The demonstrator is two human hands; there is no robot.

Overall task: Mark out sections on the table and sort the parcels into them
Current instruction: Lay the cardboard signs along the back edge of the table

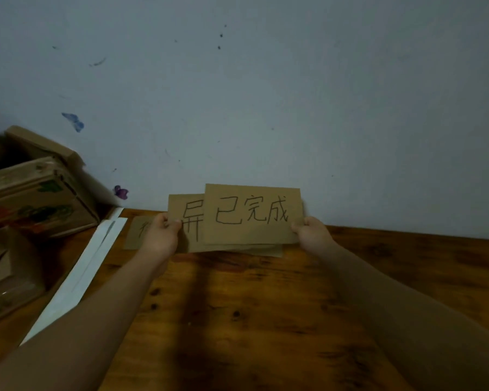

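Note:
Two brown cardboard label cards with black handwritten characters are held up near the table's far edge, against the wall. The front card overlaps the rear card, which sticks out to the left. My left hand pinches the rear card's left edge. My right hand pinches the front card's right edge. A third label card lies flat on the wooden table, partly hidden behind my left hand. Several cardboard parcels are stacked at the left.
White strips lie diagonally along the table's left side, between the parcels and my left forearm. A pale wall with small stickers stands right behind the table's far edge. The table's right end reaches the frame's right edge.

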